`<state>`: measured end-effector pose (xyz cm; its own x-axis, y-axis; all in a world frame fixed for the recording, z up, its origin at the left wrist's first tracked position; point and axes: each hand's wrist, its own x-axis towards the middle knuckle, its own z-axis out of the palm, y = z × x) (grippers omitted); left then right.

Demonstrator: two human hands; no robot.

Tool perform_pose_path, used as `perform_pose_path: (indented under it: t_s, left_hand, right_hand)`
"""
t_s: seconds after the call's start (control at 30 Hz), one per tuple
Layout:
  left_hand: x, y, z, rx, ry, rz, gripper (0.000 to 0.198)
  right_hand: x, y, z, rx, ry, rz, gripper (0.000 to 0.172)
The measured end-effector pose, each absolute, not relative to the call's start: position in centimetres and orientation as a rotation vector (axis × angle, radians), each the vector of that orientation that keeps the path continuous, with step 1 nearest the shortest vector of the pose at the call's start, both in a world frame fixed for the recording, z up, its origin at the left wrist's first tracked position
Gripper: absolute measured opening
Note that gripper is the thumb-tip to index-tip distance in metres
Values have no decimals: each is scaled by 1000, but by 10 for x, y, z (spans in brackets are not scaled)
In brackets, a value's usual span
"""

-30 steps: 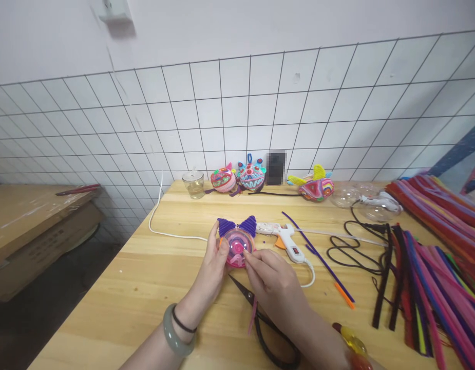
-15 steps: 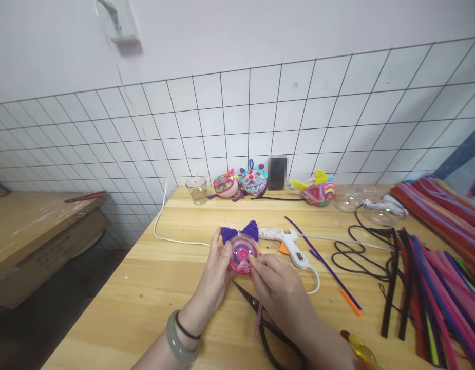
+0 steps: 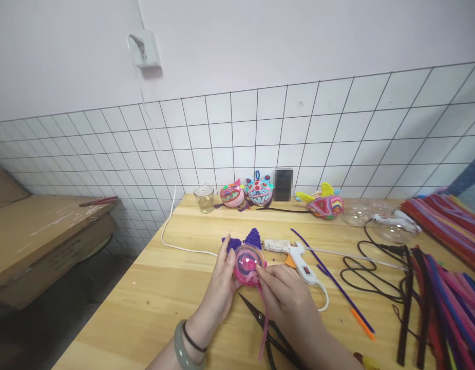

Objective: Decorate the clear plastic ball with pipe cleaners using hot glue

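Observation:
My left hand wraps around the left side of a clear plastic ball craft with pink trim and two purple pipe-cleaner ears. It is held just above the wooden table. My right hand pinches a pink pipe cleaner against the ball's lower front. The loose end of the pipe cleaner hangs down toward me. Black scissors lie on the table just under my right hand.
A white glue gun lies right of the ball, its cord trailing. Loose purple and orange pipe cleaners, black cables and a big pile of coloured pipe cleaners fill the right. Finished crafts, a glass jar and clear domes line the wall.
The view has tilted up and left. The ball has turned a little in my hands, and the pink pipe cleaner's tail now hangs longer below it. Both hands stay on the ball.

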<state>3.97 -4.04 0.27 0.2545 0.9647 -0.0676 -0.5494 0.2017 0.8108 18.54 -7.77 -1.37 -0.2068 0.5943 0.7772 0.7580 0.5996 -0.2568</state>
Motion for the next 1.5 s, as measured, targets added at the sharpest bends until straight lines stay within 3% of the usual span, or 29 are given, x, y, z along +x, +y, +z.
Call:
perform_pose_path:
  t_s: [0.33, 0.83, 1.2, 1.5]
  left_hand:
    - [40, -41, 0, 714, 690, 1266, 53]
    - [43, -45, 1, 583, 556, 1267, 61]
    - [44, -47, 6, 514, 555, 1272, 63]
    - [44, -48, 7, 612, 550, 1184, 64]
  right_hand:
    - [181, -78, -13, -1080, -1864, -247, 17]
    - [183, -70, -28, -1148, -1831, -290, 22]
    - [184, -64, -36, -1198, -1800, -217, 39]
    - [188, -60, -32, -1197, -1748, -222, 37]
